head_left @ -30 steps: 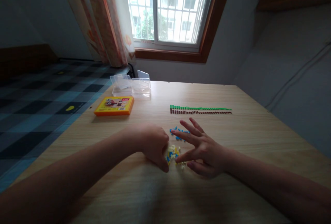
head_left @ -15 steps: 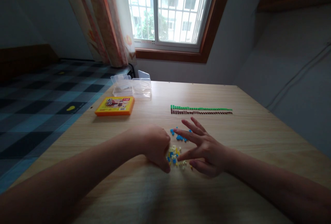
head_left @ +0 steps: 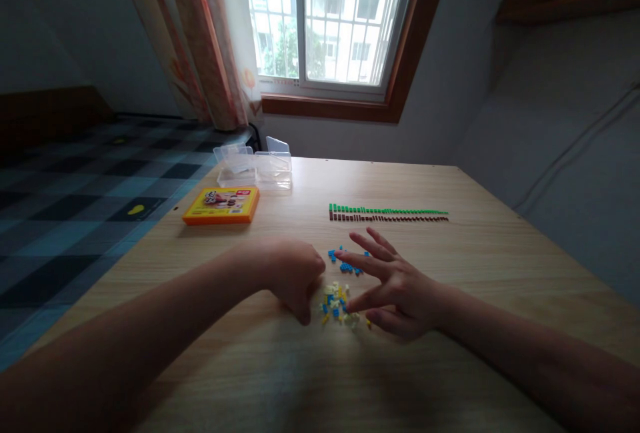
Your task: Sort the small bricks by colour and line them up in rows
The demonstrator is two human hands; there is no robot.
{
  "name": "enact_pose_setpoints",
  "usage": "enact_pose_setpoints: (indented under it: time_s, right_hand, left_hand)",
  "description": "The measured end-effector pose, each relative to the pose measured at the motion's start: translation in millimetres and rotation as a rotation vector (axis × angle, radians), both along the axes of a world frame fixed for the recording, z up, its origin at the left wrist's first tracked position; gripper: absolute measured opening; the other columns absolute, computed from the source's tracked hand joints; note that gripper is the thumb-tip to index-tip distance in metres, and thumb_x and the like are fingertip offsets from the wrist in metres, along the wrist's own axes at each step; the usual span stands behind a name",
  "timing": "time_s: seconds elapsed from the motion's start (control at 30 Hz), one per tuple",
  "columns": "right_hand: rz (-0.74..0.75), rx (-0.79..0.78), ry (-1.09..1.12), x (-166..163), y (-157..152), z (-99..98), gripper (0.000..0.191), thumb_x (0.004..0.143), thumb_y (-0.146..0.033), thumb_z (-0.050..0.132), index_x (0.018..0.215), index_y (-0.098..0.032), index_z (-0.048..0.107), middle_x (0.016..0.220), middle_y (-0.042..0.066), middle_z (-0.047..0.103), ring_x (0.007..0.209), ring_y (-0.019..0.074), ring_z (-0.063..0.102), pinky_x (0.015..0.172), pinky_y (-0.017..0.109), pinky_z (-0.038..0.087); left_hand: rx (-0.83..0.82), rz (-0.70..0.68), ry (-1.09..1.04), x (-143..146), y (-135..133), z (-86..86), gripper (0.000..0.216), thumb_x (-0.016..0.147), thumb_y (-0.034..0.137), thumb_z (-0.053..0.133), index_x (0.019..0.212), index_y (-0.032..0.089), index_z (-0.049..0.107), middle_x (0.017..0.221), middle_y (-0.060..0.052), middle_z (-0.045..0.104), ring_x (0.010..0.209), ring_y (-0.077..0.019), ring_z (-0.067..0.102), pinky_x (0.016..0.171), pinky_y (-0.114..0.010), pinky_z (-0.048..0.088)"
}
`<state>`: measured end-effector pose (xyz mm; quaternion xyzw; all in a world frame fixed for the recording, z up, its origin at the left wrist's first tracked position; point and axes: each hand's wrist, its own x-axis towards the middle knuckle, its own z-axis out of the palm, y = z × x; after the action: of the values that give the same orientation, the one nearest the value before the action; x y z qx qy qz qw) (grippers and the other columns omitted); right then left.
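Note:
A small mixed pile of cream, yellow and blue toy bricks [head_left: 334, 300] lies on the table between my hands. My left hand [head_left: 293, 276] is closed just left of the pile, fingers curled under and thumb pointing down; whatever it may hold is hidden. On the pile's right side, my right hand [head_left: 393, 286] has its fingers spread, the lower ones close to the bricks. Just beyond, a group of blue bricks [head_left: 350, 266] lies partly behind my right fingers.
Farther back run a row of green bricks [head_left: 370, 210] and a row of brown bricks [head_left: 370, 218]. An orange-yellow box [head_left: 220, 206] sits at the left, with clear plastic containers [head_left: 255, 170] behind it. A checked bed [head_left: 100, 180] adjoins the wooden table [head_left: 490, 260].
My left hand has drawn back a little to the left, uncovering more of the mixed pile. The right hand stays almost where it was.

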<state>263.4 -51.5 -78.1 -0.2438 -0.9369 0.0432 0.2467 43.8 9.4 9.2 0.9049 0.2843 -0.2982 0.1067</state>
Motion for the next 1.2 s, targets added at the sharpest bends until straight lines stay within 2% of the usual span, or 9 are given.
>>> enact_pose_setpoints:
  time_s: [0.13, 0.3, 0.5, 0.7, 0.87, 1.0, 1.2]
  right_hand:
    - [0.000, 0.006, -0.019, 0, 1, 0.4, 0.025, 0.084, -0.033, 0.060, 0.102, -0.034, 0.079, 0.165, -0.008, 0.022, 0.152, 0.0345, 0.015, 0.122, 0.059, 0.002]
    - [-0.012, 0.053, -0.025, 8, 6, 0.9, 0.023, 0.088, -0.035, 0.059, 0.098, -0.032, 0.079, 0.165, -0.007, 0.022, 0.152, 0.0355, 0.014, 0.121, 0.062, 0.002]
    - [-0.052, 0.081, 0.013, 13, 9, 0.8, 0.024, 0.088, -0.038, 0.059, 0.102, -0.031, 0.078, 0.166, -0.007, 0.019, 0.152, 0.0350, 0.015, 0.122, 0.060, 0.007]
    - [0.021, 0.043, -0.039, 2, -1, 2.7, 0.026, 0.087, -0.043, 0.060, 0.105, -0.034, 0.077, 0.165, -0.007, 0.023, 0.152, 0.0335, 0.017, 0.123, 0.059, 0.006]
    - [0.005, 0.045, -0.055, 6, 2, 1.4, 0.026, 0.087, -0.041, 0.061, 0.105, -0.033, 0.077, 0.164, -0.005, 0.025, 0.152, 0.0338, 0.016, 0.122, 0.059, 0.006]
    - [-0.073, 0.070, -0.038, 12, 8, -1.2, 0.026, 0.091, -0.039, 0.058, 0.106, -0.030, 0.077, 0.165, -0.003, 0.023, 0.152, 0.0355, 0.015, 0.122, 0.060, 0.009]
    - [-0.033, 0.074, -0.042, 7, 4, -0.6, 0.030, 0.090, -0.044, 0.058, 0.111, -0.031, 0.076, 0.165, -0.002, 0.022, 0.152, 0.0354, 0.017, 0.122, 0.058, 0.009]
  left_hand:
    - [0.087, 0.024, -0.017, -3, 7, 1.2, 0.030, 0.071, 0.043, 0.072, 0.082, 0.016, 0.077, 0.078, -0.009, 0.074, 0.061, -0.0171, 0.060, 0.061, -0.029, 0.048]
    - [0.209, 0.047, -0.045, -5, 15, -6.2, 0.037, 0.081, 0.043, 0.060, 0.091, 0.013, 0.078, 0.086, -0.016, 0.075, 0.072, -0.0239, 0.067, 0.064, -0.032, 0.050]
    - [0.289, 0.097, -0.083, 0, 17, -14.5, 0.048, 0.088, 0.050, 0.050, 0.098, 0.012, 0.077, 0.092, -0.019, 0.075, 0.082, -0.0298, 0.069, 0.069, -0.036, 0.051]
    - [0.348, 0.122, -0.094, 5, 16, -24.7, 0.063, 0.091, 0.059, 0.039, 0.098, 0.010, 0.077, 0.092, -0.022, 0.074, 0.083, -0.0334, 0.068, 0.070, -0.040, 0.050]
    - [0.289, 0.120, -0.078, 3, 15, -20.5, 0.068, 0.090, 0.068, 0.039, 0.097, 0.013, 0.078, 0.094, -0.021, 0.075, 0.085, -0.0293, 0.068, 0.074, -0.036, 0.049]
    - [0.232, 0.102, -0.067, 0, 11, -12.3, 0.071, 0.083, 0.075, 0.044, 0.098, 0.014, 0.078, 0.091, -0.019, 0.075, 0.081, -0.0280, 0.067, 0.071, -0.034, 0.048]
    - [0.191, 0.071, -0.042, 1, 5, -5.1, 0.064, 0.080, 0.070, 0.053, 0.095, 0.014, 0.079, 0.089, -0.018, 0.075, 0.076, -0.0279, 0.067, 0.065, -0.034, 0.048]
